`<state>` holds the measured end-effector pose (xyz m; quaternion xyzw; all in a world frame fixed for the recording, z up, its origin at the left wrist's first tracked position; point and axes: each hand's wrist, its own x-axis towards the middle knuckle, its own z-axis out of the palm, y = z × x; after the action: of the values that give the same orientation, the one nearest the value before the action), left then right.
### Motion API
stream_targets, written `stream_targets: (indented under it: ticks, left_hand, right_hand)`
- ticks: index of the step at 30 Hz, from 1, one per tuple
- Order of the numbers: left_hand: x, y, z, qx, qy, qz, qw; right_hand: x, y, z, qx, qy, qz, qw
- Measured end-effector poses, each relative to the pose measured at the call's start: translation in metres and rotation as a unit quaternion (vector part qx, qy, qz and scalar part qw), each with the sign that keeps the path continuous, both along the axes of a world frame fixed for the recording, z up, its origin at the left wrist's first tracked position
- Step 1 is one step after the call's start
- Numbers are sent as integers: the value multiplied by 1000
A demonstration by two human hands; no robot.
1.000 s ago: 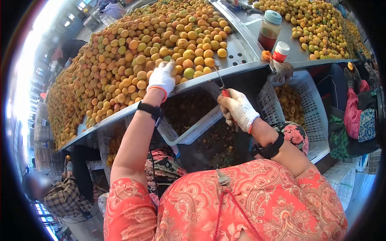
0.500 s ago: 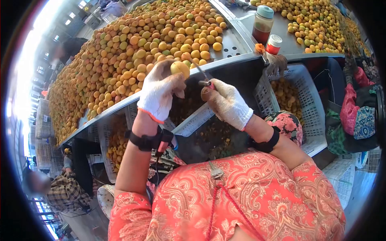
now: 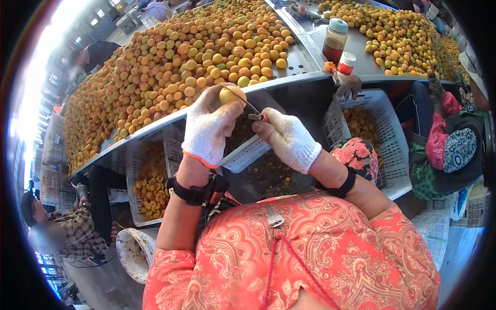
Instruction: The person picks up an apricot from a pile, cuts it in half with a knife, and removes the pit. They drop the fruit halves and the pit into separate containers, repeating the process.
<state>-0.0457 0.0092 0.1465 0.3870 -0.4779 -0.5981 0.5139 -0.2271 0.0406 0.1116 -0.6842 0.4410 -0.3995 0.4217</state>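
Head view: the left hand [image 3: 209, 132] is holding one yellow fruit [image 3: 231, 95] up in front of the bench [image 3: 305, 57], its grip clamped around the fruit from below and behind. The right hand [image 3: 287, 138] is wrapping its grip tight on the red handle of a knife [image 3: 243, 102], and the thin blade is lying right across the fruit.

Here is the danger as I judge it: the skin is round and smooth, so the blade could be skidding off toward the left glove's fingertips [image 3: 219, 93], which are curling just beside the edge. Thin knitted gloves are offering little cover. Press too hard and the fruit could be popping out of the grip and dropping toward the white crate [image 3: 248, 152] underneath. A co-worker's gloved hand [image 3: 349, 82] is working near the bench edge, well apart from the blade.

Compared with a second ago, the left hand is no longer reaching into the pile [image 3: 175, 67]; it is now up with one fruit picked. Half a second ago the knife was waiting just right of the fruit; now it is meeting it.
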Motion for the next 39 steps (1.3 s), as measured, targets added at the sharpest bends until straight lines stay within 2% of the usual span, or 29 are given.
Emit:
stream_targets:
  ticks: [2, 11, 16, 20, 22, 23, 25, 27, 29, 33, 34, 35, 38, 39]
  left_hand:
    - [-2, 3, -1, -9, -4, 7, 1000]
    - [-13, 12, -3, -15, 48, 17, 999]
    - [-14, 13, 0, -91, -57, 38, 993]
    - [-7, 9, -7, -62, -62, 9, 996]
    - [-9, 7, -19, -1, 131, -37, 991]
    - [-13, 8, -23, 0, 131, -38, 991]
    - [-24, 10, -29, 92, 219, 1, 971]
    - [-25, 9, -35, 104, 189, 16, 976]
    - [-24, 8, -34, 57, 115, -3, 992]
    - [-44, 16, -28, 7, 80, 39, 996]
    - [-33, 9, -40, -15, 68, -11, 997]
    - [-33, 6, -53, -14, 68, -12, 998]
    - [-45, 6, -58, 126, 166, 17, 978]
    - [-52, 8, -52, 174, 178, 75, 966]
  right_hand:
    - [-1, 4, 4, -2, 42, -17, 999]
    - [4, 10, -11, -67, 37, -31, 997]
    - [2, 10, -14, -51, 62, -24, 996]
    - [3, 11, -16, -40, 61, -23, 997]
    - [6, 10, -17, -34, 68, -33, 997]
    - [7, 9, -18, -31, 75, -42, 996]
    - [9, 6, -27, -52, 74, -54, 994]
    - [11, 6, -29, -72, 73, -67, 992]
    - [13, 6, -25, -57, 56, -82, 993]
    - [14, 6, -30, -67, 38, -90, 993]
    - [14, 7, -32, -70, 64, -97, 991]
    - [14, 8, -35, -72, 91, -103, 988]
    - [15, 4, -38, -66, 86, -108, 988]
    - [16, 1, -42, -56, 109, -113, 986]
